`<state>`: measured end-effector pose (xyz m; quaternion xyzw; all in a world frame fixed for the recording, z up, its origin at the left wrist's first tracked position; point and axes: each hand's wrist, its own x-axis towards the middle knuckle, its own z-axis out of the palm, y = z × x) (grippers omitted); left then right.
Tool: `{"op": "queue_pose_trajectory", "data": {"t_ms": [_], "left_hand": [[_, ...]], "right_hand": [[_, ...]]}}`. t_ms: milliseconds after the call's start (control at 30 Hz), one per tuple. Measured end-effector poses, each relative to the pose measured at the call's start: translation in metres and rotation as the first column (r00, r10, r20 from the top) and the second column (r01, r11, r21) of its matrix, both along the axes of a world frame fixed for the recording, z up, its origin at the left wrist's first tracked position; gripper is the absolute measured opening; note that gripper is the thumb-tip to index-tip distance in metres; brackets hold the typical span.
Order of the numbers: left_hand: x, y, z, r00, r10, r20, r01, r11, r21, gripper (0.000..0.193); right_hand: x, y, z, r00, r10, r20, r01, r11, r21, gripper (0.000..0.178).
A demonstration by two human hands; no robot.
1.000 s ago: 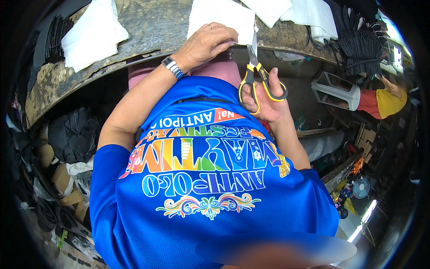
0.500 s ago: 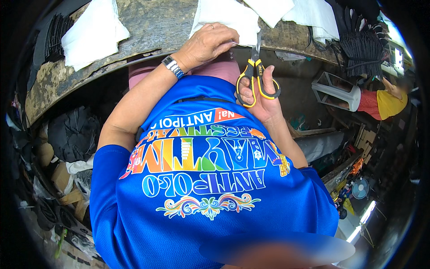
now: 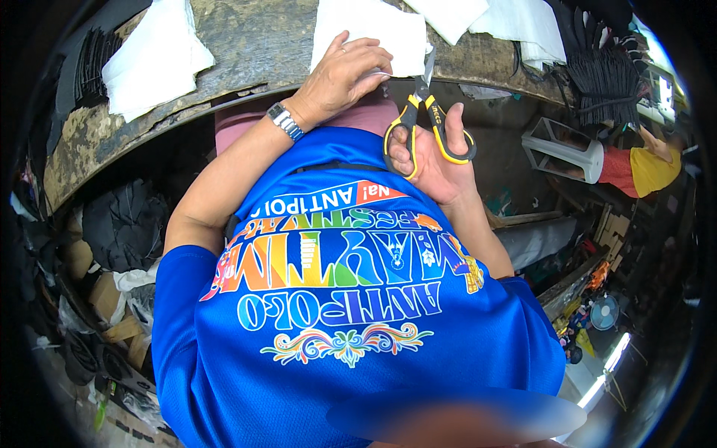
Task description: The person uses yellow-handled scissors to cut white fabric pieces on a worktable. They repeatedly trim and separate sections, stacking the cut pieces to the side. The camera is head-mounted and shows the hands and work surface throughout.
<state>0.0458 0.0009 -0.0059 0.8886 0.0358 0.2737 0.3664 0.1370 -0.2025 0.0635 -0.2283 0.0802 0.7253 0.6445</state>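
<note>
A white cloth-like sheet (image 3: 399,37) lies at the near edge of the worktable, its front edge hanging slightly over. My left hand (image 3: 345,75), with a metal watch on the wrist, pinches the sheet's near edge between thumb and fingers. In my right hand (image 3: 442,168) are scissors (image 3: 420,112) with black and yellow handles, my thumb through one loop and fingers through the other. The handles are spread and the blades stand apart, pointing away from me at the sheet's right edge. Whether the blades touch the sheet I cannot tell.
The worn wooden worktable (image 3: 250,48) curves across the top. More white sheets (image 3: 157,63) lie at left and white sheets (image 3: 523,30) at right. A bundle of black strips (image 3: 605,82) is at far right, near a grey plastic stool (image 3: 564,149) and another person (image 3: 650,164).
The scissors' handles have spread wider and the blades have parted. My left hand has shifted slightly left, its fingers a little raised, and the white sheet lies flatter.
</note>
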Motion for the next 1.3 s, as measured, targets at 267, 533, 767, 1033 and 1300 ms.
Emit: {"op": "queue_pose_trajectory", "data": {"t_ms": [267,533,767,1033,1300], "left_hand": [[-0.002,0.002,-0.006,0.998,0.053,0.024,-0.049,0.99,-0.131,0.016],[-0.003,0.001,-0.004,1.0,0.027,0.01,-0.026,0.995,-0.096,0.016],[-0.003,0.002,-0.003,1.0,0.021,0.007,-0.02,0.998,-0.061,0.016],[-0.007,0.004,-0.003,1.0,-0.018,0.003,0.018,0.995,-0.099,0.014],[-0.013,0.003,0.0,0.998,-0.061,-0.026,0.057,0.991,-0.117,0.01]], "right_hand": [[0.013,-0.011,0.005,0.979,0.144,0.141,-0.152,0.987,0.049,0.077],[0.01,0.002,-0.007,0.986,0.067,0.155,-0.074,0.996,0.042,0.072],[0.006,0.011,-0.012,0.988,-0.05,0.147,0.056,0.998,-0.041,0.072],[0.01,0.004,-0.016,0.993,0.016,0.119,-0.013,0.999,-0.031,0.077],[0.02,0.013,-0.018,0.987,0.043,0.155,-0.04,0.999,-0.024,0.082]]}}
